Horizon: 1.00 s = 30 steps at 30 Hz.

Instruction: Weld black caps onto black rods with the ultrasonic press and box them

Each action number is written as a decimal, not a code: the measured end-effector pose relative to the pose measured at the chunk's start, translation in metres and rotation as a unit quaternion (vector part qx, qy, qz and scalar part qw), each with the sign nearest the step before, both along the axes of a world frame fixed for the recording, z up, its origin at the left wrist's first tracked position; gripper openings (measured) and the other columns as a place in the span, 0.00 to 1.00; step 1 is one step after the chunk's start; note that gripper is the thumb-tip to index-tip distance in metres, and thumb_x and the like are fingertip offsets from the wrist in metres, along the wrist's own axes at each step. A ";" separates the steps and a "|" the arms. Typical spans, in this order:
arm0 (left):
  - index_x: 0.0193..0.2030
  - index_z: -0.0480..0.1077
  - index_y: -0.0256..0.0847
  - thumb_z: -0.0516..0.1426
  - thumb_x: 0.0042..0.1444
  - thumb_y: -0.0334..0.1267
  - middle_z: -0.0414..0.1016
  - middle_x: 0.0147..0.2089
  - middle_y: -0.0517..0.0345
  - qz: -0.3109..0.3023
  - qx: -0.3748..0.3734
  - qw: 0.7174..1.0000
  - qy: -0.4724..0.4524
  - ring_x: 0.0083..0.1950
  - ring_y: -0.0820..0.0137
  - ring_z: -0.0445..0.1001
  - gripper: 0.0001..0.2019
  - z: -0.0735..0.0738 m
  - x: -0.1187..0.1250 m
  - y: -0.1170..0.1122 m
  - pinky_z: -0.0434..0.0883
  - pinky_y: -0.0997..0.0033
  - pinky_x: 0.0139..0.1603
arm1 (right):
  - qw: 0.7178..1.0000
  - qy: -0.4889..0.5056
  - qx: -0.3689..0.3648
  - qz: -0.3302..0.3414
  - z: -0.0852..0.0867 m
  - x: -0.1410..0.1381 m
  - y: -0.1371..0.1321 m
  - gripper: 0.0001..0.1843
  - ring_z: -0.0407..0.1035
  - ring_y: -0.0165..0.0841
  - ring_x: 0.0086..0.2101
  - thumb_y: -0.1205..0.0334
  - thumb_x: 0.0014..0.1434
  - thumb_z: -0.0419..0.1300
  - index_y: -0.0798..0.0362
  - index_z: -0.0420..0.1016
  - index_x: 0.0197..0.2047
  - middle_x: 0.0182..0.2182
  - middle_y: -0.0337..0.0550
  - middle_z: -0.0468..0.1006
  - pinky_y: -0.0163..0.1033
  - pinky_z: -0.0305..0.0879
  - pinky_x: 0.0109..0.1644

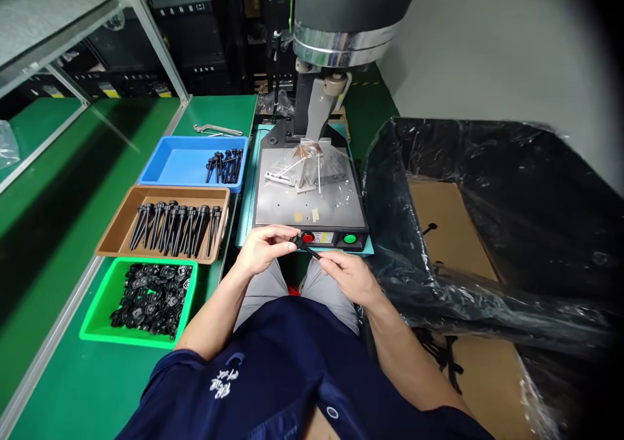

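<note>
Between my two hands, in front of the press, is a slim black plastic part [308, 248] with a wider head and a narrow shaft. My left hand [266, 248] pinches its head end between thumb and fingers. The thin end is gripped by the fingertips of my right hand [348, 276]. The part slants down from left to right. Just beyond it lie the red button [307, 238] and the green button [350, 238] on the front of the press base [273, 209]. My fingers hide some of the head.
Left stand a blue tray [168, 142], a brown tray [117, 222] with several long black parts, and a green bin [95, 320] of small black pieces. A wrench [218, 129] lies behind. The press head [346, 43] overhangs the base. Right is a box lined with black plastic [400, 199].
</note>
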<state>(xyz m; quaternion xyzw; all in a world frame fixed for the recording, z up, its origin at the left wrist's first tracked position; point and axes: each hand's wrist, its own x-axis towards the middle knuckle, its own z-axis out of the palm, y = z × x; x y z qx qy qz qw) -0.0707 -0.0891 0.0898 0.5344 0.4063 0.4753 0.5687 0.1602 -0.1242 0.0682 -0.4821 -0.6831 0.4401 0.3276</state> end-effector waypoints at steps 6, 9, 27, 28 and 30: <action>0.36 0.82 0.40 0.71 0.44 0.37 0.83 0.43 0.49 -0.004 0.016 1.000 -0.013 0.45 0.61 0.81 0.11 -0.001 0.005 0.003 0.77 0.61 0.46 | 0.986 0.111 -0.128 0.009 -0.014 0.001 -0.003 0.24 0.57 0.28 0.21 0.41 0.63 0.57 0.53 0.75 0.30 0.22 0.39 0.70 0.35 0.55 0.25; 0.36 0.82 0.41 0.71 0.45 0.37 0.83 0.42 0.49 -0.006 0.036 0.999 -0.018 0.45 0.61 0.81 0.10 -0.004 0.007 0.002 0.78 0.62 0.45 | 0.956 0.193 -0.219 0.009 -0.015 -0.003 -0.008 0.25 0.49 0.24 0.19 0.38 0.59 0.61 0.55 0.75 0.32 0.21 0.37 0.66 0.33 0.46 0.21; 0.57 0.75 0.49 0.61 0.61 0.38 0.78 0.57 0.53 0.011 0.237 0.958 0.161 0.57 0.63 0.77 0.17 -0.030 0.023 -0.004 0.74 0.59 0.59 | 0.881 0.337 -0.330 -0.032 -0.023 -0.009 -0.020 0.27 0.43 0.21 0.18 0.38 0.55 0.65 0.56 0.75 0.40 0.22 0.32 0.60 0.32 0.35 0.20; 0.57 0.75 0.49 0.60 0.61 0.38 0.78 0.57 0.53 0.011 0.224 0.960 0.167 0.58 0.63 0.76 0.17 -0.029 0.024 -0.004 0.73 0.59 0.61 | 0.901 0.316 -0.293 -0.050 -0.026 -0.009 -0.020 0.27 0.44 0.22 0.19 0.37 0.56 0.64 0.56 0.75 0.40 0.22 0.32 0.60 0.32 0.36 0.21; 0.56 0.76 0.49 0.60 0.61 0.39 0.78 0.57 0.53 0.017 0.200 0.964 0.176 0.58 0.62 0.76 0.17 -0.028 0.025 -0.004 0.72 0.57 0.62 | 0.932 0.270 -0.229 -0.071 -0.032 -0.009 -0.020 0.26 0.47 0.24 0.20 0.38 0.59 0.61 0.56 0.76 0.40 0.22 0.34 0.60 0.33 0.39 0.22</action>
